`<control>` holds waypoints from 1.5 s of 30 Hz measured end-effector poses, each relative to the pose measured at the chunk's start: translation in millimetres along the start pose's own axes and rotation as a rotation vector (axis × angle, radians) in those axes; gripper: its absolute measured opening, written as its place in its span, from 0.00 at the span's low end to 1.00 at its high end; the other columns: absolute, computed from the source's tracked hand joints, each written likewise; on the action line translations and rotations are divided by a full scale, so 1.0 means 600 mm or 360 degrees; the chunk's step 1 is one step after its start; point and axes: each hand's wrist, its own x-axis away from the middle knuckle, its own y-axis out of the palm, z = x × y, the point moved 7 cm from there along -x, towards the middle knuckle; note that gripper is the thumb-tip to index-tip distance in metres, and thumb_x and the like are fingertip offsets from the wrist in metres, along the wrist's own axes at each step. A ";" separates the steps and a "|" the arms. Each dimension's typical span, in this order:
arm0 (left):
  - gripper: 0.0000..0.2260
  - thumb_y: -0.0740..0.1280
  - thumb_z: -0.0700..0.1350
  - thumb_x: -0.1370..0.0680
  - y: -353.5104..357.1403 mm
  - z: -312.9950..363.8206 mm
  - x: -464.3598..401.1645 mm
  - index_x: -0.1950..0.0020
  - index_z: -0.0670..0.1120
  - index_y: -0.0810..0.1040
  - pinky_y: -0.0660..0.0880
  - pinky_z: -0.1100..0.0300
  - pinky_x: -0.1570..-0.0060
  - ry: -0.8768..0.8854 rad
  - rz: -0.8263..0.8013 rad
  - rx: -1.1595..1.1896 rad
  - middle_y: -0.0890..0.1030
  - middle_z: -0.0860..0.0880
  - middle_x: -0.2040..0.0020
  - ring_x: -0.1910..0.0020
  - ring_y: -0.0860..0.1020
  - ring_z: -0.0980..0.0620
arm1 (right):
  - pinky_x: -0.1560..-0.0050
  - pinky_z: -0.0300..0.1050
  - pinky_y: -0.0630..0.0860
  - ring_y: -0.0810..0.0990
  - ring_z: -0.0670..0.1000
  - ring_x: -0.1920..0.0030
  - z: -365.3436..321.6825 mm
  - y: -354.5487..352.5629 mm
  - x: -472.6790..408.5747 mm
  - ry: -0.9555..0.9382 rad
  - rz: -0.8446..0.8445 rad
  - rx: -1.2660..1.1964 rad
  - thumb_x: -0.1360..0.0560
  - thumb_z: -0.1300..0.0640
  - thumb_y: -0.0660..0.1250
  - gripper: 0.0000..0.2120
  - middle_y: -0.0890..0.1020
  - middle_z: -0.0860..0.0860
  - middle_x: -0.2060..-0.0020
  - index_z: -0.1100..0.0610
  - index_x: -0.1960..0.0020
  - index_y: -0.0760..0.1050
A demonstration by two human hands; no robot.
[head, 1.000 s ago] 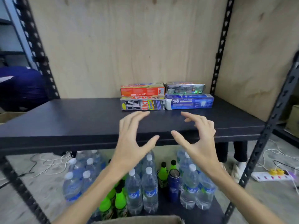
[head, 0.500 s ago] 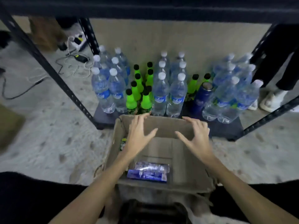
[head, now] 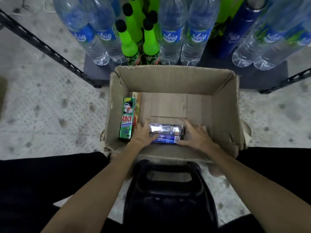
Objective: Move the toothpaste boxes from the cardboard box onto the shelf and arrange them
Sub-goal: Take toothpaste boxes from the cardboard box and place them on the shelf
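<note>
Down in the cardboard box (head: 223, 105) we find both hands at its near wall. Our left hand (head: 143, 134) lies over the left end of a silver toothpaste box (head: 165, 128) and a blue toothpaste box (head: 165, 139) just nearer, hiding those ends; its fingers look fairly straight, though we cannot tell whether they truly grasp. Our right hand (head: 196, 134) curls its fingers round the right ends. At the left wall a green toothpaste box (head: 126, 117) stands on edge, with another pack behind it mostly hidden. Beyond the box, on the low shelf (head: 94, 71), water bottles (head: 171, 36) and green bottles (head: 129, 42) are cut off at the top edge. A dark seat (head: 170, 195) sits between our arms, blurred. The floor (head: 42, 115) is pale, speckled concrete.
</note>
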 end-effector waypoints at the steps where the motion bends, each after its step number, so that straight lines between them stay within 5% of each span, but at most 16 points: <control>1: 0.44 0.71 0.60 0.23 0.006 -0.003 0.001 0.17 0.49 0.49 0.62 0.44 0.26 -0.0030 -0.0024 -0.0072 0.60 0.35 0.23 0.24 0.62 0.35 | 0.29 0.57 0.59 0.67 0.63 0.27 0.002 0.006 -0.005 0.0019 -0.0036 -0.0006 0.32 0.33 0.74 0.51 0.70 0.55 0.25 0.38 0.20 0.47; 9: 0.52 0.72 0.60 0.24 0.015 -0.015 -0.018 0.17 0.45 0.39 0.61 0.44 0.23 -0.0057 -0.0097 -0.0194 0.60 0.36 0.20 0.22 0.62 0.37 | 0.28 0.59 0.60 0.68 0.66 0.28 -0.002 0.035 -0.029 0.0074 -0.0197 -0.0039 0.31 0.34 0.74 0.54 0.71 0.56 0.25 0.38 0.19 0.41; 13: 0.55 0.72 0.64 0.26 0.028 -0.018 -0.021 0.17 0.46 0.37 0.52 0.41 0.22 -0.0079 -0.0131 -0.0130 0.62 0.40 0.20 0.21 0.62 0.40 | 0.27 0.60 0.59 0.69 0.64 0.28 -0.001 0.036 -0.023 0.0090 -0.0179 -0.0096 0.31 0.35 0.74 0.55 0.72 0.55 0.26 0.39 0.19 0.39; 17: 0.50 0.76 0.59 0.27 0.023 0.009 -0.032 0.17 0.51 0.46 0.46 0.34 0.24 -0.0037 -0.0023 0.0125 0.69 0.47 0.22 0.22 0.65 0.41 | 0.26 0.59 0.59 0.70 0.62 0.28 0.026 0.024 -0.015 0.0195 -0.0058 -0.0375 0.31 0.38 0.76 0.51 0.75 0.53 0.28 0.39 0.19 0.46; 20: 0.45 0.79 0.54 0.29 0.023 0.017 -0.046 0.20 0.51 0.55 0.55 0.33 0.24 -0.0016 0.0083 0.0323 0.72 0.48 0.25 0.25 0.69 0.41 | 0.28 0.59 0.63 0.71 0.61 0.29 0.047 0.017 -0.013 0.0292 0.0054 -0.0521 0.30 0.41 0.77 0.48 0.79 0.51 0.32 0.39 0.19 0.51; 24: 0.45 0.80 0.50 0.30 0.014 0.010 -0.047 0.21 0.54 0.56 0.68 0.36 0.29 0.0004 0.0144 0.0471 0.72 0.45 0.26 0.26 0.70 0.41 | 0.29 0.56 0.66 0.70 0.60 0.29 0.036 0.008 -0.011 0.0257 0.0127 -0.0603 0.27 0.48 0.77 0.44 0.79 0.52 0.33 0.42 0.19 0.55; 28: 0.44 0.80 0.43 0.29 0.001 0.004 -0.047 0.22 0.60 0.58 0.72 0.39 0.30 0.0071 0.0237 0.0571 0.70 0.47 0.26 0.27 0.70 0.44 | 0.25 0.59 0.59 0.60 0.60 0.24 0.024 -0.005 -0.014 0.0218 0.0223 -0.0533 0.26 0.49 0.75 0.41 0.68 0.52 0.24 0.46 0.19 0.57; 34: 0.27 0.75 0.37 0.25 -0.041 0.020 -0.032 0.33 0.58 0.69 0.81 0.46 0.43 0.0246 0.0444 0.0698 0.81 0.50 0.41 0.44 0.81 0.52 | 0.30 0.55 0.63 0.65 0.58 0.31 0.029 -0.029 -0.025 0.0170 0.0389 -0.0389 0.28 0.50 0.77 0.38 0.73 0.56 0.31 0.51 0.22 0.65; 38: 0.26 0.73 0.38 0.24 -0.068 0.023 -0.021 0.27 0.49 0.70 0.79 0.55 0.48 0.0368 0.0444 0.0531 0.74 0.58 0.58 0.58 0.76 0.60 | 0.39 0.53 0.69 0.68 0.56 0.38 0.042 -0.048 -0.026 0.0121 0.0510 -0.0401 0.33 0.44 0.80 0.32 0.76 0.55 0.38 0.47 0.33 0.74; 45: 0.27 0.74 0.40 0.24 -0.114 0.020 -0.007 0.26 0.45 0.70 0.70 0.70 0.63 0.0465 0.0533 0.0383 0.69 0.55 0.64 0.65 0.70 0.59 | 0.46 0.47 0.61 0.65 0.46 0.42 -0.003 -0.076 -0.027 -0.0209 0.0519 -0.0174 0.31 0.41 0.78 0.33 0.78 0.49 0.34 0.49 0.30 0.72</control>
